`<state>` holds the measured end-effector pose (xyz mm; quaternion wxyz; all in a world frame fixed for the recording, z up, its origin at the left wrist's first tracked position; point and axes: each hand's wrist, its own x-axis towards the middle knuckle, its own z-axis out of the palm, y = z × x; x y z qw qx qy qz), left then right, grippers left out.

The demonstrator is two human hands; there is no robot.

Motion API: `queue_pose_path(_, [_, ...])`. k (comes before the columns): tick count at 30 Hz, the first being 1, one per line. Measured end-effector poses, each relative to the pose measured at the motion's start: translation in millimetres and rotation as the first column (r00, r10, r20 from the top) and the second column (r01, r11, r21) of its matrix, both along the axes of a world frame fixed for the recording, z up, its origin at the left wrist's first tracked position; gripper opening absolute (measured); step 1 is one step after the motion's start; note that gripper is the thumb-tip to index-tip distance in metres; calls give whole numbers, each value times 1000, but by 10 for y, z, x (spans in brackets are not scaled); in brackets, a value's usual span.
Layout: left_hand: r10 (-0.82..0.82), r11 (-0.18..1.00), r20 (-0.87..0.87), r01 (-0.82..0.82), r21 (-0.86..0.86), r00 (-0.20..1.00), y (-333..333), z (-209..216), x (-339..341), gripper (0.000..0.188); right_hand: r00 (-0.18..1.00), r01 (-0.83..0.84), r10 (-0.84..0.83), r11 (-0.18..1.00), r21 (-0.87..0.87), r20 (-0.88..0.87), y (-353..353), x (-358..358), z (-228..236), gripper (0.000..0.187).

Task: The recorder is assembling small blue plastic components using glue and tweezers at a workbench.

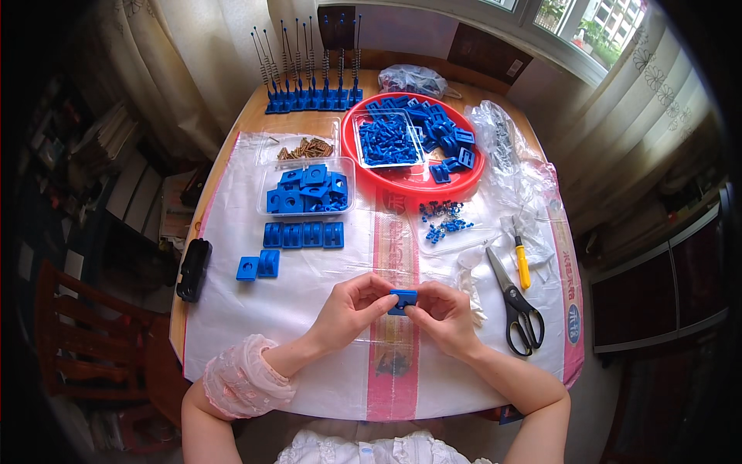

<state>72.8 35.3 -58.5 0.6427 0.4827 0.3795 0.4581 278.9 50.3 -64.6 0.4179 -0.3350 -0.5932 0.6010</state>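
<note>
Near the middle of the table, a small blue plastic block [403, 301] is held up between both hands. My left hand [354, 308] pinches its left side with thumb and forefinger. The right side is gripped by my right hand [442, 315], whose thumb presses at the lower edge. Fingers cover part of the block, so its details cannot be made out. To the left lie a row of similar blue blocks [303, 235] and two more, a flat square piece [246, 268] and a ridged block [268, 263].
Clear boxes hold blue parts [291, 203] and brass-coloured pins [313, 148]. Behind stands a red tray [363, 176] of blue pieces, beside spring-fitted rods [311, 77]. Small blue bits and nuts [447, 221], scissors [513, 309], a yellow-handled tool [522, 263] and a black case [193, 271] also lie here.
</note>
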Motion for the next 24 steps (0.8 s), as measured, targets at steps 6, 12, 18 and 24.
queue_pose_path(6, [3,1000,4,-3,-7,1000,-1,-4,1,14,1000,10,-10,1000,-6,-19,-2,-20,1,23])
queue_pose_path(12, [6,1000,-12,-6,-8,1000,0,-15,-1,14,1000,-16,16,998,-62,1,4,16,-15,25])
queue_pose_path(18, [9,1000,-13,-9,-9,1000,-2,-10,-1,14,1000,-1,1,1000,-8,-8,6,-1,-32,24])
queue_pose_path(24, [8,1000,7,-8,-10,1000,0,-14,3,15,1000,3,-3,1000,-9,-16,5,-7,-36,24])
